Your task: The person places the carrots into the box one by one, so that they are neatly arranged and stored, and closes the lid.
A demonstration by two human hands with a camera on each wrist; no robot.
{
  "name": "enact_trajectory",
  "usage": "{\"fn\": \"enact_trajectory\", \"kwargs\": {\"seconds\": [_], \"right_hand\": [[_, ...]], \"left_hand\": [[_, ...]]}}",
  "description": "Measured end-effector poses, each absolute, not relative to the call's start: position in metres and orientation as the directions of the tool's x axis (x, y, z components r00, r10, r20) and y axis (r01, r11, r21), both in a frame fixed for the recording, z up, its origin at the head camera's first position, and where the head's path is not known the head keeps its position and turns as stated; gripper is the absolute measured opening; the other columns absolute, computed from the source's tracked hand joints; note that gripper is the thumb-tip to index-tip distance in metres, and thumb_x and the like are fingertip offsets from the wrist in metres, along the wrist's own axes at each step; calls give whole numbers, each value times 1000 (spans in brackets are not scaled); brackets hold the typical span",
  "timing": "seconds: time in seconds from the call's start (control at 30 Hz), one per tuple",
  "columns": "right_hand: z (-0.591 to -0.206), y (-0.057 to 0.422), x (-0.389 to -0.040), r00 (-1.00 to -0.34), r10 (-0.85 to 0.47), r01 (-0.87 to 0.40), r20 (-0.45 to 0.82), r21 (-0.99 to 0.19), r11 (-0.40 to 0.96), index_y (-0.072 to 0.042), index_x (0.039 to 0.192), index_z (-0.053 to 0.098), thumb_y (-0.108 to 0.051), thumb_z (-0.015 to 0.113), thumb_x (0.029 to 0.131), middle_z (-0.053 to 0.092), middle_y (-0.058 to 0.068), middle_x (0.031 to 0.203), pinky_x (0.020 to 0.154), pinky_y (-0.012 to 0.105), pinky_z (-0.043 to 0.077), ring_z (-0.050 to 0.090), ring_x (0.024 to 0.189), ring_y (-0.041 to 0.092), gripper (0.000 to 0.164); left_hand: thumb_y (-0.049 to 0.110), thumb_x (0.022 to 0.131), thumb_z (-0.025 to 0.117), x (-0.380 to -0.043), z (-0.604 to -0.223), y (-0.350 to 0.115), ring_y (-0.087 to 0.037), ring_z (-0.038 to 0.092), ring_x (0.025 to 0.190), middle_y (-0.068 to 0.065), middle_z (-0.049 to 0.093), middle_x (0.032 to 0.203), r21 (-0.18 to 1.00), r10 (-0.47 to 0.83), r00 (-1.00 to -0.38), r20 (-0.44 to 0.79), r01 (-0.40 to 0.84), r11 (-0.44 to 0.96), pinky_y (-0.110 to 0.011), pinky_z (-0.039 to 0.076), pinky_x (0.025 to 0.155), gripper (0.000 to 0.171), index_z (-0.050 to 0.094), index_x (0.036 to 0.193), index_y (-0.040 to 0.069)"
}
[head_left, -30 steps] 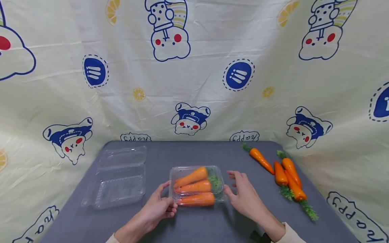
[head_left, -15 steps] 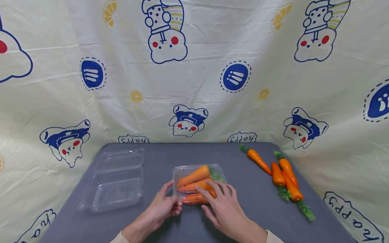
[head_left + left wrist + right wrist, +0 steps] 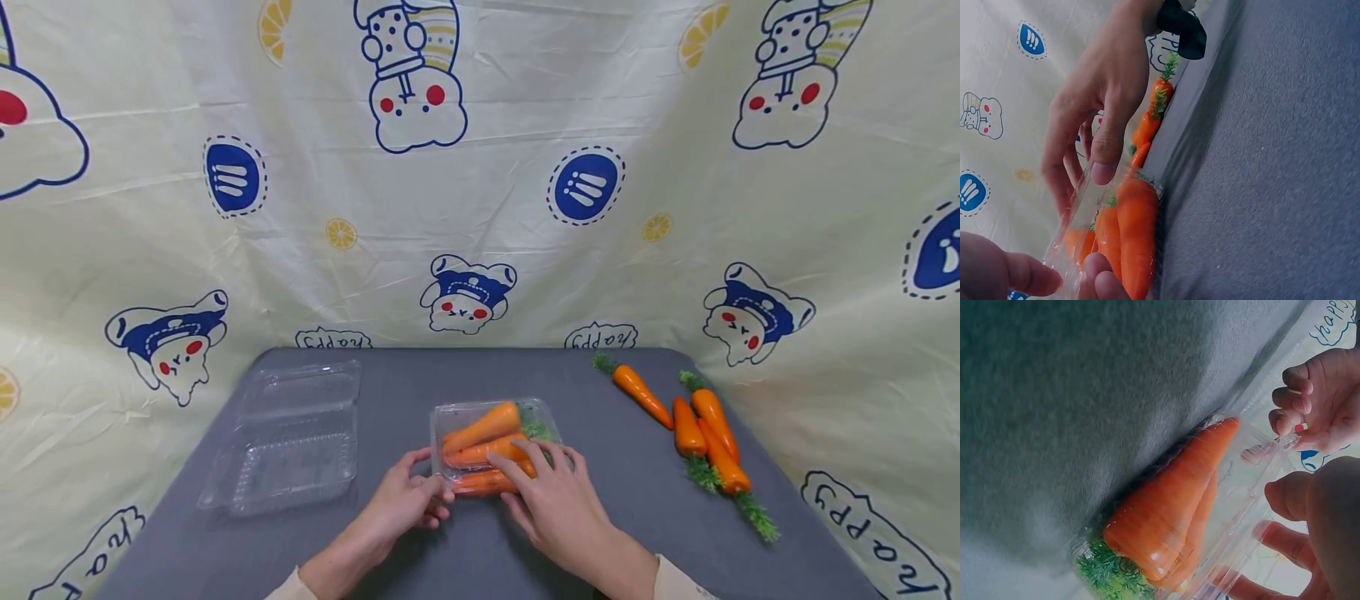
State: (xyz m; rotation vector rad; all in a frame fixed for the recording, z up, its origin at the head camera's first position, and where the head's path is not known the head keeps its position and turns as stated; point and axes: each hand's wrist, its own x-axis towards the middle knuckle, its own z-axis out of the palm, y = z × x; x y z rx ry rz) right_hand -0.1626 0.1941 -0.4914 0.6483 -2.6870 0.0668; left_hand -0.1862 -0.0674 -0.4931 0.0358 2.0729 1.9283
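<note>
In the head view, a clear plastic clamshell box (image 3: 456, 413) lies in the middle of the table with several orange carrots (image 3: 491, 423) inside, their green tops towards the right. My left hand (image 3: 405, 504) pinches its left front corner between thumb and fingers. Over the right front of the lid lies my right hand (image 3: 558, 508), fingers spread and touching the plastic. In the left wrist view, the right hand (image 3: 1100, 94) reaches onto the lid from above. The right wrist view shows the carrots (image 3: 1160, 506) through the box wall, with the left hand (image 3: 1329, 400) at the far corner.
A second clear clamshell box (image 3: 292, 458) stands with its lid up at the left of the grey table (image 3: 480, 558). At the right lie several loose carrots (image 3: 720, 454), one carrot (image 3: 643, 396) farther back. A printed curtain (image 3: 480, 200) hangs behind.
My right hand has come from beside the box onto its lid. The box has shifted slightly rightward and away, and my left hand has moved with it.
</note>
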Motion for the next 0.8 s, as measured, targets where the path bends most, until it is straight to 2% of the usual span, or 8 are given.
{"fn": "enact_trajectory", "kwargs": {"seconds": [0.17,0.47,0.57,0.7,0.8], "right_hand": [[-492,197,-168,-805,-439,-453,400,66,889,-36,158,69,-45,86,107,71,8,153,104,71,62,72,128,42,54],[-491,201,-178,-791,-440,-448,424,86,890,-36,155,71,-43,86,108,73,9,152,101,70,63,75,126,42,50],[-491,201,-183,-789,-435,-442,434,91,892,-36,155,71,-42,86,108,73,9,152,101,71,63,75,125,43,49],[-492,203,-190,-790,-428,-437,440,86,895,-34,153,72,-40,87,107,73,11,151,101,72,63,74,125,44,49],[-493,205,-198,-796,-411,-422,444,77,903,-33,151,73,-40,88,106,73,12,151,103,73,63,74,126,45,48]], "left_hand": [[12,111,67,-185,-489,-70,-12,75,73,-8,82,97,977,234,-958,-164,-125,170,-27,61,67,71,35,171,-11],[11,112,67,-184,-489,-72,-16,80,80,-18,85,108,975,278,-954,-110,-48,219,-30,63,70,70,38,171,-11],[12,111,71,-187,-491,-69,-14,80,77,-17,85,110,949,283,-959,-19,71,307,-28,61,66,69,43,171,-9],[14,108,78,-193,-495,-61,-4,68,73,-11,80,114,791,276,-944,182,307,529,-25,55,64,65,55,167,-3],[16,107,80,-199,-496,-51,-9,63,76,-16,73,129,620,277,-915,295,404,673,-28,52,63,64,59,165,2]]}}
